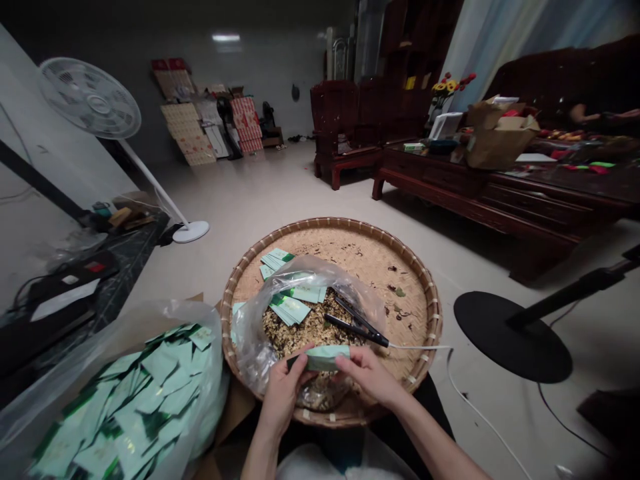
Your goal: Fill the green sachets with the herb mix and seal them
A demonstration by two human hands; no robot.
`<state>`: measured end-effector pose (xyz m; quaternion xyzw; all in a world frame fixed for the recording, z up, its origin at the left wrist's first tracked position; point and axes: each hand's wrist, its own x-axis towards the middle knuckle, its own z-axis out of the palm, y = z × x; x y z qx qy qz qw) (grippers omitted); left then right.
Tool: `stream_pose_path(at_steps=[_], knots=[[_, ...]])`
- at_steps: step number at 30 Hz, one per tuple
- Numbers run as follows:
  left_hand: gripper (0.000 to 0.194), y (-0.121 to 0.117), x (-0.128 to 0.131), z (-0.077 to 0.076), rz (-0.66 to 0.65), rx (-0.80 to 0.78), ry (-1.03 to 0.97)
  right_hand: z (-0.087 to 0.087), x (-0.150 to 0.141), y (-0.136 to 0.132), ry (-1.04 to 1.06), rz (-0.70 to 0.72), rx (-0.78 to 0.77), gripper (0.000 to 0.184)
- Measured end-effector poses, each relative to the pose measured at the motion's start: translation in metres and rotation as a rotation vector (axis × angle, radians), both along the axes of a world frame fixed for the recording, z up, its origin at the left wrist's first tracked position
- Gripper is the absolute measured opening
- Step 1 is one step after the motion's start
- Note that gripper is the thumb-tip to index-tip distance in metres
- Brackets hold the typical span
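Between my two hands, over the near part of a round woven bamboo tray (431, 320), is a light green packet (326, 358). My left hand (286, 381) pinches its left end, and my right hand (369, 375) grips its right end. Just beyond them, an open clear plastic bag (250, 347) holds a loose mix of dried bits (280, 333). Several flat green packets (293, 308) rest on that mix. A black heat sealer (357, 328) with two long arms lies across the bag, its white cord (425, 347) running right.
At lower left a big plastic bag (205, 400) is full of green packets (145, 393). More packets (274, 260) lie on the tray's far left. A white fan (187, 231) stands left, a black round stand base (513, 337) right, and a dark wooden table (470, 190) beyond.
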<state>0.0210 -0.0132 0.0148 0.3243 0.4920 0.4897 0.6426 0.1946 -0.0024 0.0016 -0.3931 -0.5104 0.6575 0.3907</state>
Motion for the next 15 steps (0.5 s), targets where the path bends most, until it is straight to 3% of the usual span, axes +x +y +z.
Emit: stream_pose_path(at_steps=[5, 8, 12, 15], knots=[[0.057, 0.000, -0.004, -0.005, -0.133, 0.049, 0.094, 0.007, -0.003, -0.007, 0.052, 0.105, -0.138, 0.061], [0.053, 0.003, -0.011, -0.008, -0.128, 0.163, 0.342, 0.009, -0.001, -0.004, -0.039, 0.113, -0.125, 0.067], [0.048, 0.000, -0.012, -0.009, -0.010, 0.614, 0.919, 0.004, 0.001, 0.003, -0.255, 0.032, -0.029, 0.068], [0.064, -0.005, -0.004, -0.010, -0.193, 0.890, 1.266, -0.002, -0.005, 0.003, -0.320, 0.035, 0.077, 0.061]])
